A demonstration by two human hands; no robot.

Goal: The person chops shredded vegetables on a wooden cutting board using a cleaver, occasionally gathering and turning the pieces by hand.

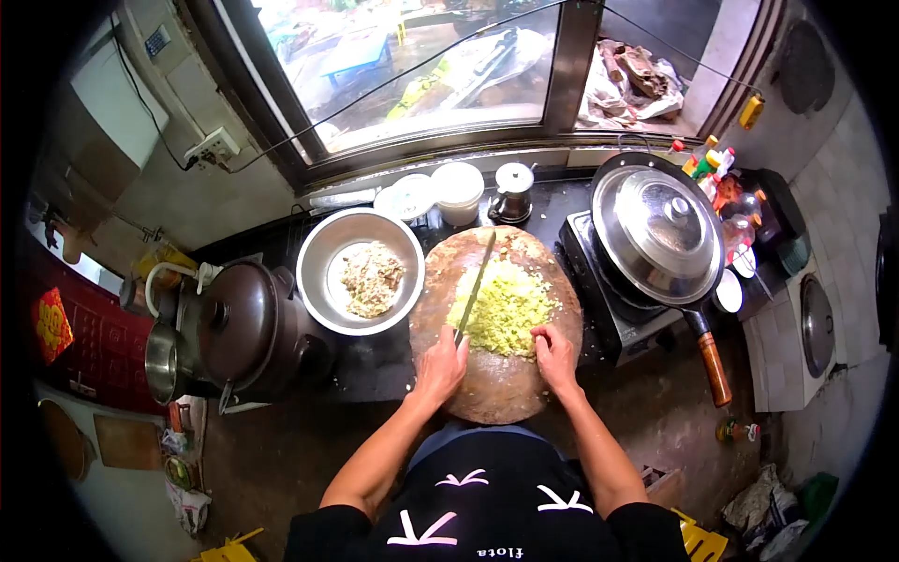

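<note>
A round wooden chopping board [449, 253] lies on the counter in front of me. Heaped on it is a finely chopped pale-green vegetable [510, 309], its bits spread toward the right edge. My left hand [442, 365] is closed around the handle of a kitchen knife [480, 278]. The blade points away from me, narrow edge in view, along the left side of the heap. At the heap's lower right, my right hand [556, 358] rests with its fingers curled in; anything between them is hidden. Left of the board, a metal bowl [318, 295] contains a minced mixture [373, 278].
A lidded wok [655, 234] stands on a stove [599, 281] at the right, its wooden handle [714, 370] jutting toward me. On the left is a dark lidded pot [239, 318]. White tubs [458, 194] and a metal pitcher [512, 192] line the window side; bottles [712, 164] crowd the back right.
</note>
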